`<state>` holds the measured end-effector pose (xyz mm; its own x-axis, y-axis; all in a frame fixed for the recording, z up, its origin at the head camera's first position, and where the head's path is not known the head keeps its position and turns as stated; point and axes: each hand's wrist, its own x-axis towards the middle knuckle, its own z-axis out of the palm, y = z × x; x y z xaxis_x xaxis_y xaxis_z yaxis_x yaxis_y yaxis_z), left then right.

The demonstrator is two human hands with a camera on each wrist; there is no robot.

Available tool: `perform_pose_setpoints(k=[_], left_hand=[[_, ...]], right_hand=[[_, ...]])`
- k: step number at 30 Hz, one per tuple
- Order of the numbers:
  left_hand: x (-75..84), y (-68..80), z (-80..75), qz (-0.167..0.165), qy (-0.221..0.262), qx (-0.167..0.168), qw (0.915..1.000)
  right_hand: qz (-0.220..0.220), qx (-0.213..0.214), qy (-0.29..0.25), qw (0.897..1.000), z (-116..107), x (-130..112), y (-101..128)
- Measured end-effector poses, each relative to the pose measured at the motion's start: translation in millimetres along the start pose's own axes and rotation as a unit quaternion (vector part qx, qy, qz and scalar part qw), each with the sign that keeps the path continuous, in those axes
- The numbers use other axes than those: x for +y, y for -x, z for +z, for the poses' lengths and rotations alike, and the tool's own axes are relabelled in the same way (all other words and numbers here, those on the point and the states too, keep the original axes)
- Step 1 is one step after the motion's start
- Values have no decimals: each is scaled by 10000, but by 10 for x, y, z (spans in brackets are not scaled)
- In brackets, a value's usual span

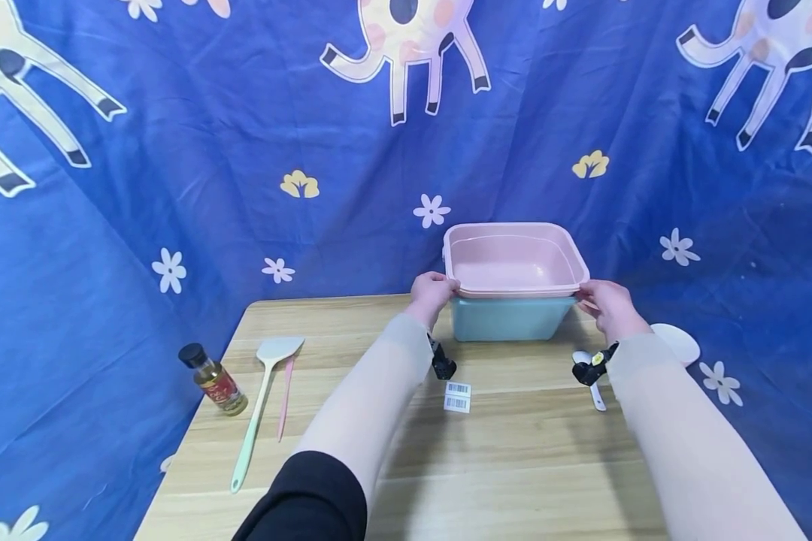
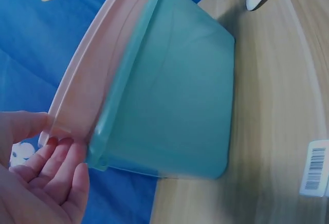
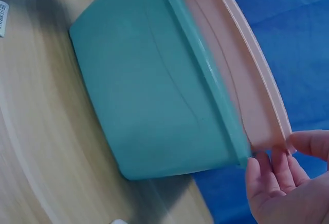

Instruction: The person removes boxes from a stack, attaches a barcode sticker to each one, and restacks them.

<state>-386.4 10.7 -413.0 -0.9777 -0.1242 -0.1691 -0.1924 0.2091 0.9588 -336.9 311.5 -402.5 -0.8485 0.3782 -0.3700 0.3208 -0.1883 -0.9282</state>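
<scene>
A pink plastic basin (image 1: 514,263) sits partly inside a teal basin (image 1: 507,319) at the back of the wooden table, its upper wall showing above the teal rim. My left hand (image 1: 433,293) pinches the pink rim at its left front corner. In the left wrist view, the thumb lies over that rim, with the fingers curled beneath it. At the right front corner, my right hand (image 1: 609,306) grips the same rim, thumb above and fingertips below, close to the teal edge in the right wrist view.
A white spoon (image 1: 597,394) and a white round dish (image 1: 678,344) lie at the right. Toward the left are a bottle with a black cap (image 1: 219,385), a spatula with a green handle (image 1: 253,428) and a thin pink stick (image 1: 286,398). A barcode label (image 1: 457,397) lies mid-table. Blue curtain (image 1: 352,188) hangs behind.
</scene>
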Motion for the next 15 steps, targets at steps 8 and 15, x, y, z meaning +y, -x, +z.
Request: perform_pose_setpoints(k=[8,15], left_hand=[[139,44,-88,437,-139,249,9986],[291,128,-255,796,286,215,9962]], right_hand=[[-300,-74,-210,9993,12,-211,108],[-533,-239,-294,9979,92,-394,245]])
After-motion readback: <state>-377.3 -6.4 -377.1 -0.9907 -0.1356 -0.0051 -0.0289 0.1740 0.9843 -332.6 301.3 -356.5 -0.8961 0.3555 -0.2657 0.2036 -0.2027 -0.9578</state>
